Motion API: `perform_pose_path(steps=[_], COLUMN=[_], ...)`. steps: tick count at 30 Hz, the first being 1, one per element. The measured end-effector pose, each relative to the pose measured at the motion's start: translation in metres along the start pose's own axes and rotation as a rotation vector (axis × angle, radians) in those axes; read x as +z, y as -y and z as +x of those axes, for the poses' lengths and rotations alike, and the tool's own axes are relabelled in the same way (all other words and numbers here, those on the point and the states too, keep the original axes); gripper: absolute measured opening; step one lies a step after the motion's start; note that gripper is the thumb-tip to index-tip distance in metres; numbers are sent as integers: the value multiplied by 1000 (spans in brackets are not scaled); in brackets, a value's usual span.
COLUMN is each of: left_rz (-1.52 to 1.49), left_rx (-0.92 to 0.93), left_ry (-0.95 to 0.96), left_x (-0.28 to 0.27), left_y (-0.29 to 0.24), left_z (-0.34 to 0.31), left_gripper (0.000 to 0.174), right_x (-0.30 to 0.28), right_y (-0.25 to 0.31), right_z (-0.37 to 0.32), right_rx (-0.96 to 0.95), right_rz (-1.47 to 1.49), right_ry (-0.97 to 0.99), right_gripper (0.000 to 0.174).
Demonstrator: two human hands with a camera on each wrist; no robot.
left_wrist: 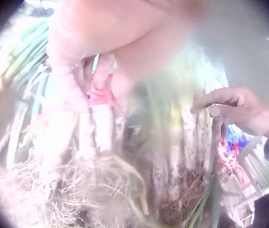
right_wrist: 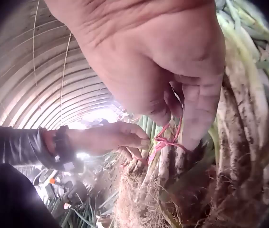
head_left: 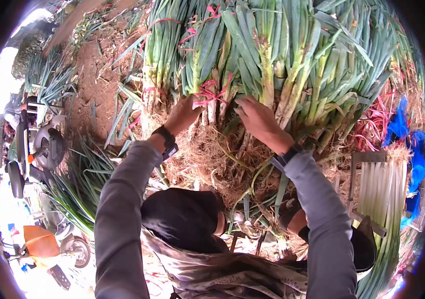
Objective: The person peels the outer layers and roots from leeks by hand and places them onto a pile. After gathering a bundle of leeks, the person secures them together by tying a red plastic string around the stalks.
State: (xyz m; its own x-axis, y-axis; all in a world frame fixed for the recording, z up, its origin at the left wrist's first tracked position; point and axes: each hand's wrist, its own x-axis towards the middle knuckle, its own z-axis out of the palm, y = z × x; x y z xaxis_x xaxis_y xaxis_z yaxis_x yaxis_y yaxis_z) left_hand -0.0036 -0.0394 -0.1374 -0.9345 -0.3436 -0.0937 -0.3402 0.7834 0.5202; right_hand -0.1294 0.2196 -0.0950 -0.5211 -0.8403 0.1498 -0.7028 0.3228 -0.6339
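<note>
A bundle of leeks or large green onions (head_left: 213, 112) with dirty white stems and shaggy roots stands in front of me, bound by a knotted red tie (head_left: 211, 93). At the bundle's left side my left hand (head_left: 182, 115) pinches an end of the tie, which shows pink beside the fingers in the left wrist view. My right hand (head_left: 262, 122) hovers on the bundle's other side, its thumb and fingers (right_wrist: 198, 118) apart and loosely bent near the knot. In the left wrist view a gap separates the right fingertips (left_wrist: 196, 108) from the tie.
More leek bundles (head_left: 282, 55) stand along the back and right. Loose red ties (head_left: 374, 119) and blue plastic (head_left: 412, 154) lie at the right, above a rack (head_left: 369, 157) holding trimmed leeks (head_left: 384, 194). Motorbikes (head_left: 43, 244) are parked at left. Loose leaves lie on bare soil (head_left: 95, 74).
</note>
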Motion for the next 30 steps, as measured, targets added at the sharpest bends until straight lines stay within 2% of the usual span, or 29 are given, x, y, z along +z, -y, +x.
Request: perform_pose_path(steps=[1, 3, 5, 7, 9, 10, 13, 14, 17, 18, 20, 23, 26, 29, 30], left_rz=[34, -31, 32, -2, -62, -93, -55, -83, -121, -82, -72, -97, -138, -452, -413], left_rx=[-14, -221, 50, 142, 181, 201, 175, 158, 108, 164, 182, 172, 141, 64, -63], left_ry=[65, 174, -32, -146, -259, -318, -239, -212, -234, -269, -266, -267, -276, -192, -116], left_x=[6, 2, 22, 33, 32, 29, 36, 34, 33, 35, 35, 33, 26, 24, 20], left_y=[11, -15, 4, 16, 14, 13, 28, 26, 17, 23, 26, 22, 10, 7, 6], left_z=[-2, -16, -23, -24, -22, -21, -19, -18, -22, -21, -23, -25, -28, -26, -26], left_gripper=[44, 46, 52, 55, 47, 43, 47, 49, 50, 42, 37, 28, 17, 14, 14], right_x=[12, 37, 57, 66, 66, 69, 79, 80, 82, 84, 89, 88, 72, 62, 64], right_y=[0, -7, -12, -15, -19, -24, -29, -24, -9, -8, -5, 0, 4, 3, 3], right_z=[20, 52, 73, 78, 82, 80, 65, 60, 49, 49, 48, 37, 38, 39, 39], right_rx=[-33, -56, -30, -22, -49, -147, -136, 18, 221, 228, 241, 184, 143, 54, 42], right_rz=[-2, -61, -177, -297, -377, -381, -341, -214, -91, -45, 50, -32, -239, -264, -279], right_ry=[-20, -47, -61, -3, 110, 43, -39, 75, 123, 145, 189, -2, -309, -322, -273], right_gripper=[35, 34, 30, 22, 17, 14, 11, 11, 21, 24, 29, 33, 36, 39, 41])
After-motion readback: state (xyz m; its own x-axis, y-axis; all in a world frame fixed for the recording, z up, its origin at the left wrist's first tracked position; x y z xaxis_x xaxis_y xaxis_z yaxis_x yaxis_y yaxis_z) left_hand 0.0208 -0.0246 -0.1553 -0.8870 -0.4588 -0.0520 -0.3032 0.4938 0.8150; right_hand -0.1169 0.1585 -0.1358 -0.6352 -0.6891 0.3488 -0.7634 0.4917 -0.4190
